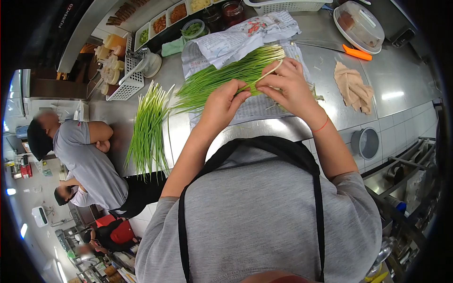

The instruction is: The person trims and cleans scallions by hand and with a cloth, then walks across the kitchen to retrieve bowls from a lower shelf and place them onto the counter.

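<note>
A thin green stalk with a pale end runs between my two hands. My left hand pinches its green part, thumb against fingers. My right hand holds it nearer the pale end, which loops up by the fingers. Behind them a large bunch of green stalks lies on newspaper, pale ends to the right. Another pile of green stalks rests on the steel counter to the left, its tips hanging over the front edge.
An orange-handled knife, a covered plate and a tan cloth lie at right. Food trays and a white basket with bottles stand at back left. A person stands at far left; others are beyond.
</note>
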Available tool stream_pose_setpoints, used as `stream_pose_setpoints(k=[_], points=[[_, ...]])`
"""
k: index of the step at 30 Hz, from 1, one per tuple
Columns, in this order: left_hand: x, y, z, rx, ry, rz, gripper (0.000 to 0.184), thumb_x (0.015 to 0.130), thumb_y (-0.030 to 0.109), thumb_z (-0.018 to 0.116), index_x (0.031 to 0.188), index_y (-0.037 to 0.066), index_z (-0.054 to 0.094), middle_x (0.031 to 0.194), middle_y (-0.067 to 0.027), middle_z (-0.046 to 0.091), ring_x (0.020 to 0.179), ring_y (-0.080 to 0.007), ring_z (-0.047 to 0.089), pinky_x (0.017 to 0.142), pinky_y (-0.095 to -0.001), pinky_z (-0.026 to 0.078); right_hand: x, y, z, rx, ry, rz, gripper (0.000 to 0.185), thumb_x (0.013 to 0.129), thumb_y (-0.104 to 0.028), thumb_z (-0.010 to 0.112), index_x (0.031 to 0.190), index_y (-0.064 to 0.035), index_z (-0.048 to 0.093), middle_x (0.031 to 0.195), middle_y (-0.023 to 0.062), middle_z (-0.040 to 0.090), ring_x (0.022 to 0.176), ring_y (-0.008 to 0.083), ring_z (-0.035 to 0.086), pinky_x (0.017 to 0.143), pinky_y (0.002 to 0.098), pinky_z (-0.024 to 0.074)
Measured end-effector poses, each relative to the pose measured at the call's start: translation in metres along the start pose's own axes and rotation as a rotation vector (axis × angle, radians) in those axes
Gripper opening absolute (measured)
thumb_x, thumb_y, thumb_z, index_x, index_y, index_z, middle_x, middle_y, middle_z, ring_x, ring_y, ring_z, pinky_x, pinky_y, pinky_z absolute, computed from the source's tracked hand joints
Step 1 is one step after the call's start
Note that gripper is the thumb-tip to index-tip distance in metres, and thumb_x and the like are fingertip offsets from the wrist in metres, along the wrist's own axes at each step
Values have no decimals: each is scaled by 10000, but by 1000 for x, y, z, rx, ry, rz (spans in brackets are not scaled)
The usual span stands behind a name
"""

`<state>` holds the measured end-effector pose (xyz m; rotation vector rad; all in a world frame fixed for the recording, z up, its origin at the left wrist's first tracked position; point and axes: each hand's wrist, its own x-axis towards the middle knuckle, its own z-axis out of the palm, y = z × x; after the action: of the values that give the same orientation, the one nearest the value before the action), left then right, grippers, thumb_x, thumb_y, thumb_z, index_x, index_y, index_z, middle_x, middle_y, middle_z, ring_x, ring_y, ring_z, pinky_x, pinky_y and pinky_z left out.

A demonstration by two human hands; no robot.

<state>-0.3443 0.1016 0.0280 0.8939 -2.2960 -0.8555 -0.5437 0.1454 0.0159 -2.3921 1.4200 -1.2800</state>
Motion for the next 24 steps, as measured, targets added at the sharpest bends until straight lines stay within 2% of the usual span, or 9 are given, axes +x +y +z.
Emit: stream_pose_setpoints(k=[3,5,12,14,18,20,24], points=[[0,1,2,52,14,54,195,800,121,637,931,4,554,807,-112,609,711,-211,591,630,-285,451,-1,-2,2,4,-36,38,97,746,-175,650,815,-115,619,878,9,539,913,172,506,911,355,282],[1,2,4,100,22,55,194,799,158,619,909,18,542,800,-133,595,754,-300,586,638,-360,452,-2,-4,5,21,-32,93,71,752,-153,628,788,-109,584,850,2,525,879,185,508,915,389,277],[2,0,9,248,13,135,183,793,149,619,895,23,536,803,-133,598,758,-311,581,649,-381,456,-8,-2,12,6,-18,92,60,756,-141,606,788,-102,574,837,15,520,874,186,512,898,387,281],[1,1,12,201,48,73,186,800,150,625,883,4,545,761,-147,579,687,-316,566,600,-363,440,-9,-3,16,114,20,205,48,754,-136,595,769,-95,572,832,18,527,862,193,519,870,374,295],[-1,0,14,205,69,66,181,805,151,619,882,5,543,763,-150,580,684,-318,567,601,-361,441,-13,0,27,204,44,331,49,748,-87,594,786,-67,571,841,32,547,848,175,541,845,329,323],[-2,-1,13,218,65,80,181,805,147,619,887,4,544,775,-149,587,690,-314,572,606,-359,444,-16,8,32,149,182,299,42,765,-86,581,794,-57,568,854,27,557,816,177,555,814,312,334],[-6,-6,9,230,59,20,175,806,149,605,901,21,532,800,-143,605,728,-320,589,621,-392,459,-20,18,18,10,157,297,48,776,-94,578,793,-54,559,842,38,559,749,176,562,773,318,369]])
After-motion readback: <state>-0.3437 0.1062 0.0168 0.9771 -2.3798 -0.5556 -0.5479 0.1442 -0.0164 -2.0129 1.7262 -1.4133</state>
